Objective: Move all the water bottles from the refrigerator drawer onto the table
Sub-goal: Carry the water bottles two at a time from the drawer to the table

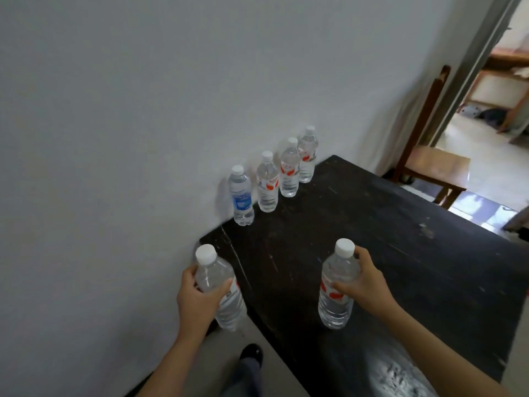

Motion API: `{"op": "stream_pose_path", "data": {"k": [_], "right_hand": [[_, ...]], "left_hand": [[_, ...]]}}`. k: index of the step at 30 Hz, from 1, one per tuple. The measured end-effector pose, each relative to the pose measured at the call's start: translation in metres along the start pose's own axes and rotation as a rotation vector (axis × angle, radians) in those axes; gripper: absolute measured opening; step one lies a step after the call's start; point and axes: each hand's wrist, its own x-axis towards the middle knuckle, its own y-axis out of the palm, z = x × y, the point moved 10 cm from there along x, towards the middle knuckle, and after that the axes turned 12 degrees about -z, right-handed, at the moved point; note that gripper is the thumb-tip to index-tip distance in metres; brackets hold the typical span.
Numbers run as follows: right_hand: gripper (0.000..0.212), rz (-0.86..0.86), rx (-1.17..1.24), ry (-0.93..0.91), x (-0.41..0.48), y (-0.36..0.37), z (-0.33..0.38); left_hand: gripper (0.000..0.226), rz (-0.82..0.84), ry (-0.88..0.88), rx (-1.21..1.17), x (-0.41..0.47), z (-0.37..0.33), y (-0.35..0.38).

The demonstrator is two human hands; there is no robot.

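Our left hand (pixel 197 299) curled round a clear plastic water bottle with a white cap (pixel 226 308), held tilted at the near left corner of the dark, scratched wooden table (pixel 400 253). Our right hand (pixel 365 287) gripped a second clear bottle with red label marks (pixel 336 293), upright over the tabletop; we could not tell whether its base touched. Along the white wall (pixel 128 110) stood a blue-labelled bottle (pixel 242 196) and three red-labelled bottles (pixel 289 169) in a row.

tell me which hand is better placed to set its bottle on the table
Right. The right hand holds the right bottle upright over the table, base at or near the surface. The left hand holds the left bottle tilted at the table's corner, partly off the edge.
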Motion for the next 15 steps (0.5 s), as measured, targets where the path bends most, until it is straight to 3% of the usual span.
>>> {"op": "stream_pose_path", "data": {"k": [7,15], "right_hand": [[0.074,-0.141,0.005,0.031,0.053,-0.007,0.018],[0.077,-0.151,-0.044,0.04,0.118,0.014,0.051]], "left_hand": [[0.071,0.165,0.028,-0.034,0.059,-0.015,0.097],[0.065,0.278,0.022,-0.11,0.108,-0.03,0.176]]}}
